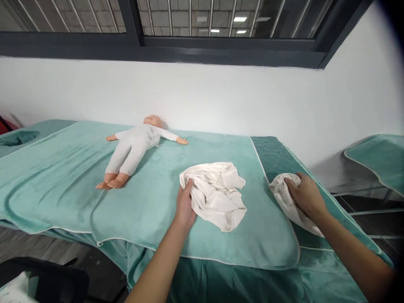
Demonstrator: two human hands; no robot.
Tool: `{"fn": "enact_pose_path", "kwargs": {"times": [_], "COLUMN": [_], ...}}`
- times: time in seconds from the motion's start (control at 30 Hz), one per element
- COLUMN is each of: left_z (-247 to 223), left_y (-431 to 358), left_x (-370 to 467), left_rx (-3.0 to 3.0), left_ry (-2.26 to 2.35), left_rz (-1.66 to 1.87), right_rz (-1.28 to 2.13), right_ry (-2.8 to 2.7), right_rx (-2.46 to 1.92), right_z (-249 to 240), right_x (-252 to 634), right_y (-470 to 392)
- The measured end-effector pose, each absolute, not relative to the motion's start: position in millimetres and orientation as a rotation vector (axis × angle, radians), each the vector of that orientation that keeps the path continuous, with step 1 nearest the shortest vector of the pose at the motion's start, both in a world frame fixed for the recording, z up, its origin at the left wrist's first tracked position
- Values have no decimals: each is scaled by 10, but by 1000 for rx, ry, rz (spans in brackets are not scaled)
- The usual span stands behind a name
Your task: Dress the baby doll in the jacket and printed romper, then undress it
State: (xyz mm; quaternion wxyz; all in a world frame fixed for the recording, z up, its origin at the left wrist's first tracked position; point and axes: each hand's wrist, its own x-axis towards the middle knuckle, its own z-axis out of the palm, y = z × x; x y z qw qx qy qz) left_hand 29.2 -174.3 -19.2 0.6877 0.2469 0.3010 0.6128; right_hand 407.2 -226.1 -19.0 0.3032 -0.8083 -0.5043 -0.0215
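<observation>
A crumpled white garment (221, 198) lies on the green blanket right of centre. My left hand (185, 206) grips its left edge, thumb on top and the other fingers underneath. Farther right, my right hand (304, 195) is closed on a second bunched white cloth (285, 189), which rests on the darker green quilted cover; its exact kind is hard to make out. To the left, a baby doll (135, 145) in a white long-sleeved bodysuit lies on its back, arms spread and feet bare. Neither hand touches the doll.
The light green blanket (63, 176) covers most of the bed, which stands against a white wall (202, 97) below a barred window (202, 19). A black chair (63, 277) is at the lower left. Metal bars (375, 211) and another green cover (378, 155) are at the right.
</observation>
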Motion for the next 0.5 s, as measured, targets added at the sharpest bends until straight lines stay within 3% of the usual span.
{"fn": "enact_pose_path", "kwargs": {"times": [0.17, 0.33, 0.5], "left_z": [42, 778, 1503], "left_y": [-1584, -1460, -1505], "left_x": [170, 198, 152], "left_rx": [783, 1552, 2339], "left_ry": [1019, 954, 864], "left_rz": [1351, 1153, 1041], "right_rz": [-248, 311, 321], "right_ry": [-1531, -1889, -2143], "right_rx": [-1975, -1371, -1175], "right_z": [302, 875, 1394], "right_x": [3610, 2622, 2124], "right_y": [-2134, -1860, -1593]}}
